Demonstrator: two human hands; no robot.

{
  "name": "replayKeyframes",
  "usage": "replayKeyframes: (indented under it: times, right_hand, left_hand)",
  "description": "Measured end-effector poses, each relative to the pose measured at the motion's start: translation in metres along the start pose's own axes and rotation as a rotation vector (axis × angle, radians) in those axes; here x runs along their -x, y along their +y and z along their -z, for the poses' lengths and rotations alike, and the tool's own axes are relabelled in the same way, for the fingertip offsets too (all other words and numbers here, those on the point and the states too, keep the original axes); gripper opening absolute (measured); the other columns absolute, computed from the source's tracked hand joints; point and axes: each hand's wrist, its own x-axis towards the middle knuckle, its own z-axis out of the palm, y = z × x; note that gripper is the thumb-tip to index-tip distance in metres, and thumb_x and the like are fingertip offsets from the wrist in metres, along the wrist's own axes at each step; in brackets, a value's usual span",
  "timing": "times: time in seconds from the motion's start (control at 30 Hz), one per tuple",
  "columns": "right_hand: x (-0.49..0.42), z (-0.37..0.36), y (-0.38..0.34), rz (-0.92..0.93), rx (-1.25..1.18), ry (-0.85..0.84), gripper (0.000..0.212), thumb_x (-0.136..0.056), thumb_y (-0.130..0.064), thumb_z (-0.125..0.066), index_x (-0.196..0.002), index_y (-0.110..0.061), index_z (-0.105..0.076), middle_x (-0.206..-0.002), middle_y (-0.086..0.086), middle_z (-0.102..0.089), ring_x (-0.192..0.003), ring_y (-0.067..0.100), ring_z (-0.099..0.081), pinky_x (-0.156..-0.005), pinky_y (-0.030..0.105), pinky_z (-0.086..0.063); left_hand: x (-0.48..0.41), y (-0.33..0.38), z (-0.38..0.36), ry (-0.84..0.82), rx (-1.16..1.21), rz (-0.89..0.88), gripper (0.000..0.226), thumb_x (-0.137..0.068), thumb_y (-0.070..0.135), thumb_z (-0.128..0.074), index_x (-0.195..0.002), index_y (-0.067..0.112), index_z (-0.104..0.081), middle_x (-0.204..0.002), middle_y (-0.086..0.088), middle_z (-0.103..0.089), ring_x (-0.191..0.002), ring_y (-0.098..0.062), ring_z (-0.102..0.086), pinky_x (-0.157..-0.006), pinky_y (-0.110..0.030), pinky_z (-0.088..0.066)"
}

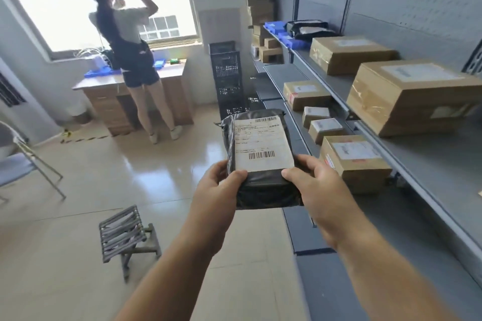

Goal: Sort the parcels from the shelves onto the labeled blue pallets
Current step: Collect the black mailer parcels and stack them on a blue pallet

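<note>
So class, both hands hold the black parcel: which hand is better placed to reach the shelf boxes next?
Probably the right hand: the shelf and its boxes lie on its side. The left hand is across the parcel from them.

The scene is covered by a single wide-angle camera mounted at the wearer's head. It faces forward and down along both forearms. The left hand (216,187) and right hand (313,185) sit just below frame centre, close to the lens, gripping a black parcel (260,156) between them. The grey shelves (443,161) run along the right side of the frame, near the camera, receding toward the top. The tiled floor (104,185) fills the left and lower field. The window (52,8) and desk (172,73) lie far off, upper left. Straight lines bow near the frame edges.
</note>
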Motion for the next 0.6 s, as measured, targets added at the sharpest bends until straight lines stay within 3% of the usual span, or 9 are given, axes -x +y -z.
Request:
replayKeyframes:
  times: [0.17, 0.37, 0.6]
  right_hand:
    - [-0.090, -0.018, -0.005, -0.008, 0.018, -0.093, 0.020, -0.098, -0.018, -0.060, -0.114, -0.029, -0.065, -0.107, -0.011, -0.075, -0.099, 0.008, -0.070, -0.074, 0.023, -0.059]
    - [-0.175, -0.050, -0.002, -0.037, 0.004, -0.203, 0.025, -0.097, -0.016, -0.061, -0.119, -0.026, -0.066, -0.109, -0.008, -0.076, -0.101, 0.011, -0.072, -0.084, 0.031, -0.060]
    - [-0.279, -0.103, -0.001, -0.030, 0.014, -0.210, 0.033, -0.088, -0.024, -0.066, -0.121, -0.026, -0.067, -0.112, -0.006, -0.076, -0.104, 0.014, -0.072, -0.091, 0.040, -0.060]
  left_hand:
    - [-0.070, 0.008, -0.007, 0.111, 0.015, -0.003, 0.044, -0.078, 0.035, -0.069, -0.121, 0.026, -0.068, -0.118, 0.002, -0.075, -0.111, -0.023, -0.072, -0.098, -0.047, -0.057]
    - [-0.143, 0.009, 0.006, 0.205, 0.034, 0.003, 0.029, -0.078, 0.034, -0.068, -0.107, 0.032, -0.070, -0.112, 0.005, -0.077, -0.109, -0.022, -0.071, -0.099, -0.047, -0.056]
    - [-0.257, 0.013, 0.034, 0.207, 0.059, -0.004, 0.035, -0.080, 0.033, -0.068, -0.114, 0.025, -0.071, -0.114, 0.000, -0.076, -0.109, -0.026, -0.071, -0.096, -0.047, -0.058]
